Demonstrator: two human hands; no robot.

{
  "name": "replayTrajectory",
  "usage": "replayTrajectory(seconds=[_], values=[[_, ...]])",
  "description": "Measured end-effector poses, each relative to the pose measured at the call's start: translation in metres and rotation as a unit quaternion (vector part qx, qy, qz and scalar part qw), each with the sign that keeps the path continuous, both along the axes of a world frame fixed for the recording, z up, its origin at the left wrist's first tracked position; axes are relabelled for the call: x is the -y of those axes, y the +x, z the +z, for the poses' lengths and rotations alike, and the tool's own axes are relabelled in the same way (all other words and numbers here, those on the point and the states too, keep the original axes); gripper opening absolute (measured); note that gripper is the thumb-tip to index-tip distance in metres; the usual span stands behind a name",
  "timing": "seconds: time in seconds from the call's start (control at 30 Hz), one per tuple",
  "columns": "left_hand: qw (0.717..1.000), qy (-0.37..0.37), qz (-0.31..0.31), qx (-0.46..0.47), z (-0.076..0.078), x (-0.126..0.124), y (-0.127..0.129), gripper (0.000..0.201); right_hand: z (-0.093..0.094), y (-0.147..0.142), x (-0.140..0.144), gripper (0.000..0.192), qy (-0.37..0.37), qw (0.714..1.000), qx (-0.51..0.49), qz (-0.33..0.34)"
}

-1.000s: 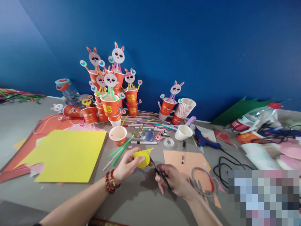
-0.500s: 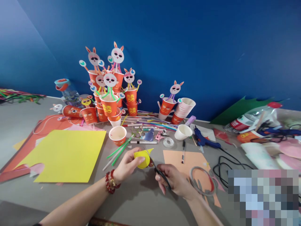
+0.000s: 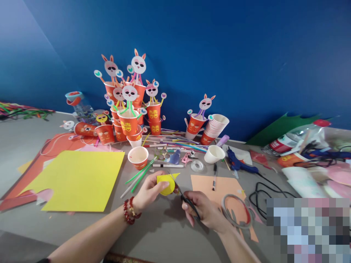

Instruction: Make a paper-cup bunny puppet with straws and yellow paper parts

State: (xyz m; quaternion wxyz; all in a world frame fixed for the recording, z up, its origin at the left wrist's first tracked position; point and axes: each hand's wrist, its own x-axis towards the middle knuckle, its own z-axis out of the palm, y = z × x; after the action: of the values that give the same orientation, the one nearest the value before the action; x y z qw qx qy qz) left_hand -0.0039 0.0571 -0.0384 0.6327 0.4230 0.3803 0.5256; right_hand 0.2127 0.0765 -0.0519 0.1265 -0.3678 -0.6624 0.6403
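Note:
In the head view, my left hand point(image 3: 150, 191) is closed on a small piece of yellow paper point(image 3: 166, 184), thumb on top. Its lower edge is rounded and a pointed strip juts out at the upper right. My right hand point(image 3: 201, 210) grips black-handled scissors point(image 3: 189, 202), their blades reaching up and left to the paper's right side. How far the blades are apart is hard to see. A large yellow sheet point(image 3: 90, 179) with a cut-out edge lies left of my left hand. Peach paper point(image 3: 203, 186) lies just beyond my right hand.
Red paper cups with rabbit faces point(image 3: 128, 120) stand stacked at the back. Nearer are an open paper cup point(image 3: 138, 157), a white cup point(image 3: 214, 154), clear tape point(image 3: 196, 166), a pen point(image 3: 214, 177) and a tape roll point(image 3: 237, 212). A blue glue gun point(image 3: 238, 162) trails its cord at right.
The view has shifted very slightly, so everything sits a few pixels further right. Both hands, the yellow paper and the scissors keep nearly the same positions.

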Motion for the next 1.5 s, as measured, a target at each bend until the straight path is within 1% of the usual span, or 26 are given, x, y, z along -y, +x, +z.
replayTrajectory(seconds=[0.23,0.6,0.83,1.07,1.2,1.3,1.5], values=[[1.000,-0.004,-0.001,0.019,0.002,0.000,0.000,0.028,0.002,0.000,0.001,0.055,-0.003,1.000,-0.005,-0.005],[1.000,-0.001,0.001,0.024,-0.003,0.000,0.000,0.026,0.007,-0.001,0.002,0.056,0.003,1.000,-0.002,-0.007],[1.000,-0.009,0.011,0.026,-0.005,0.000,0.000,0.027,0.005,-0.001,0.001,0.059,0.007,1.000,-0.005,-0.007],[1.000,0.009,0.020,0.021,-0.010,0.000,-0.001,0.025,0.002,0.000,0.001,0.057,0.009,1.000,-0.004,-0.008],[1.000,0.019,0.009,0.013,-0.011,-0.001,-0.002,0.024,0.000,0.001,0.002,0.057,0.016,1.000,-0.011,-0.004],[0.999,0.040,-0.007,0.002,-0.009,-0.001,-0.003,0.024,0.000,0.001,0.002,0.056,0.012,1.000,-0.017,0.000],[0.991,0.098,-0.070,-0.060,-0.007,-0.001,-0.004,0.026,0.004,-0.001,0.001,0.051,-0.010,1.000,-0.010,0.009]])
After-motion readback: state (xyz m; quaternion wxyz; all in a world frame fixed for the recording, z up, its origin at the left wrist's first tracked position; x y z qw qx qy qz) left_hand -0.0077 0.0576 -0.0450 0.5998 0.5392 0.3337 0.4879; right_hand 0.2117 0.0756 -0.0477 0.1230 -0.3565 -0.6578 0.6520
